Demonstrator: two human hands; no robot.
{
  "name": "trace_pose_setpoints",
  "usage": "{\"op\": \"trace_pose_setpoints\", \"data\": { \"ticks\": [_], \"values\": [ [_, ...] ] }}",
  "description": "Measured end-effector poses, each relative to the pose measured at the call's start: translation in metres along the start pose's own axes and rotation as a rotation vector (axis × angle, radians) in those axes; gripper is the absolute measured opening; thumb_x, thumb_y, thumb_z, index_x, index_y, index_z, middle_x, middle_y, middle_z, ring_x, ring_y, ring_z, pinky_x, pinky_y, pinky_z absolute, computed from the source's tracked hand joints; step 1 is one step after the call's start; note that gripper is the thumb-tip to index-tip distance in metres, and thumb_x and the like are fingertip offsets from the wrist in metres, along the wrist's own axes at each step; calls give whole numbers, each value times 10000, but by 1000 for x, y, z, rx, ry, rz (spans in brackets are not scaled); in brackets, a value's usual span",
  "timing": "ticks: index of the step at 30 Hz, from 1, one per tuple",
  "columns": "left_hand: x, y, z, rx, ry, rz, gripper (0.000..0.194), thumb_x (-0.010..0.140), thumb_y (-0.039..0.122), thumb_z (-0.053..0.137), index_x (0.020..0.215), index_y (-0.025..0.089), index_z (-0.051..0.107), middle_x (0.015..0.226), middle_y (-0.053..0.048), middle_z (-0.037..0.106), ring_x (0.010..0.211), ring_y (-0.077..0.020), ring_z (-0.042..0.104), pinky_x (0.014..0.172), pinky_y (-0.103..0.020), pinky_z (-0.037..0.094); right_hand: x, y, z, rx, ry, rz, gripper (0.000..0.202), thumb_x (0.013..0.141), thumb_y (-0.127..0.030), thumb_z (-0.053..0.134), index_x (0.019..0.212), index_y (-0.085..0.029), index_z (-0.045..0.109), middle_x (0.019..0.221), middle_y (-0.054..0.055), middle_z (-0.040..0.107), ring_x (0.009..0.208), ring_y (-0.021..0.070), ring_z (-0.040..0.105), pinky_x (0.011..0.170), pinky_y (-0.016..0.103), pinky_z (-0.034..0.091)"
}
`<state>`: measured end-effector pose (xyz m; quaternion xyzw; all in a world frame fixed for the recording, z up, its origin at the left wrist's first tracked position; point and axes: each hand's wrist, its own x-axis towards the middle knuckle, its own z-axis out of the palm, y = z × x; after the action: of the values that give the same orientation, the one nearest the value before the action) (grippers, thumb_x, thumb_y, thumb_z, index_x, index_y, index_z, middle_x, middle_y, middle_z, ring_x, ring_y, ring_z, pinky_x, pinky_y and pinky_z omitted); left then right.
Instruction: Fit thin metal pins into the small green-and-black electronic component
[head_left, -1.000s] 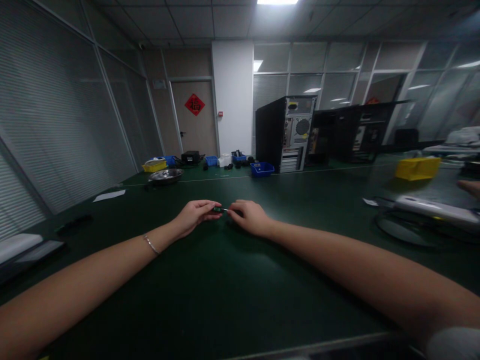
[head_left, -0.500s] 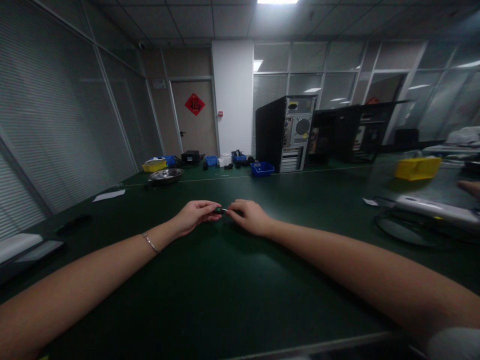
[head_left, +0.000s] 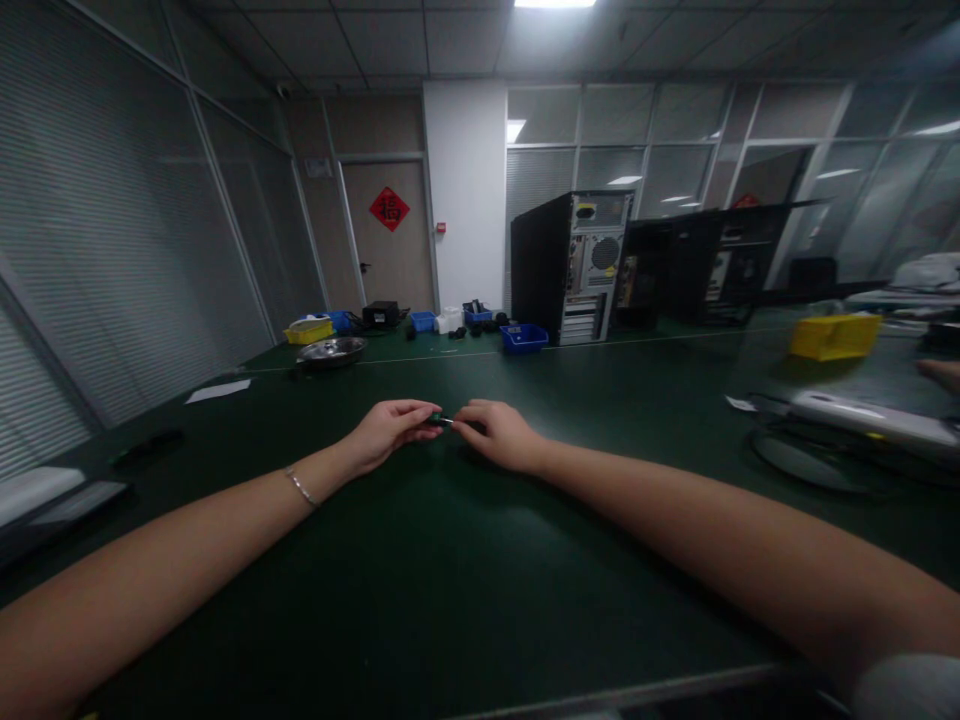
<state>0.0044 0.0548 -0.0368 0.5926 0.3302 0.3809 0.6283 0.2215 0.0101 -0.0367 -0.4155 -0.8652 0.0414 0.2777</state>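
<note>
Over the middle of the dark green tabletop (head_left: 420,580), my left hand (head_left: 390,432) pinches a small dark green piece (head_left: 437,417) between thumb and fingers. A thin bright metallic part (head_left: 448,422) runs from that piece to the fingertips of my right hand (head_left: 496,433), which are closed on its other end. The piece is too small for me to tell its kind. Both hands face each other with only a narrow gap between the fingertips. A bracelet (head_left: 301,487) circles my left wrist.
A metal dish (head_left: 331,352), a blue tray (head_left: 524,338) and a computer tower (head_left: 574,270) stand toward the back. At right are a yellow bin (head_left: 835,338), a white device with black cables (head_left: 874,412) and another person's hand (head_left: 941,374). A dark flat device (head_left: 64,515) lies at left.
My hands hold almost the same place and grip. The other person's hand at the right edge has shifted very slightly.
</note>
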Motion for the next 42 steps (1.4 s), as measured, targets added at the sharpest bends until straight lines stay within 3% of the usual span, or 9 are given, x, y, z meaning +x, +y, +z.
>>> {"op": "trace_pose_setpoints", "data": {
  "ticks": [12, 18, 28, 35, 38, 42],
  "values": [
    [0, 0, -2, 28, -60, 6, 162, 858, 134, 606, 998, 94, 676, 919, -111, 715, 789, -149, 692, 736, -226, 565, 0, -1, -1, 28, -9, -40, 248, 943, -314, 463, 991, -176, 663, 905, 49, 620, 808, 148, 563, 708, 247, 400],
    [1, -1, 0, -36, 19, 47, 159, 866, 125, 568, 1017, 135, 613, 860, -68, 689, 758, -145, 674, 712, -255, 554, 1, 0, 0, 41, 12, -11, 261, 946, -325, 456, 975, -173, 666, 884, 46, 613, 777, 140, 551, 690, 243, 391],
    [4, -7, -1, -49, -8, 82, 205, 822, 109, 637, 983, 144, 514, 900, -51, 648, 899, -196, 682, 886, -341, 515, 2, 1, 2, 41, 32, 3, 268, 943, -330, 458, 950, -171, 675, 854, 45, 604, 763, 140, 541, 681, 243, 384],
    [3, -5, 0, 120, 17, 104, 250, 782, 191, 692, 993, 151, 564, 920, -39, 626, 847, -159, 640, 774, -294, 501, 1, 1, 0, 54, 22, -9, 269, 944, -335, 461, 967, -171, 673, 884, 49, 608, 766, 139, 543, 680, 241, 383],
    [3, -4, 0, 250, -21, 136, 306, 802, 273, 664, 1078, 153, 609, 1020, -66, 628, 832, -149, 590, 726, -278, 471, 2, 0, 0, 53, 18, -3, 261, 942, -327, 467, 957, -166, 672, 879, 48, 609, 763, 138, 542, 675, 238, 380],
    [3, -4, 0, 341, -112, 126, 320, 835, 326, 617, 1093, 138, 629, 955, -70, 658, 833, -164, 571, 720, -279, 438, 2, -2, -1, 51, 20, 8, 260, 944, -325, 464, 954, -167, 671, 871, 46, 608, 761, 136, 538, 669, 234, 375]
  ]
}}
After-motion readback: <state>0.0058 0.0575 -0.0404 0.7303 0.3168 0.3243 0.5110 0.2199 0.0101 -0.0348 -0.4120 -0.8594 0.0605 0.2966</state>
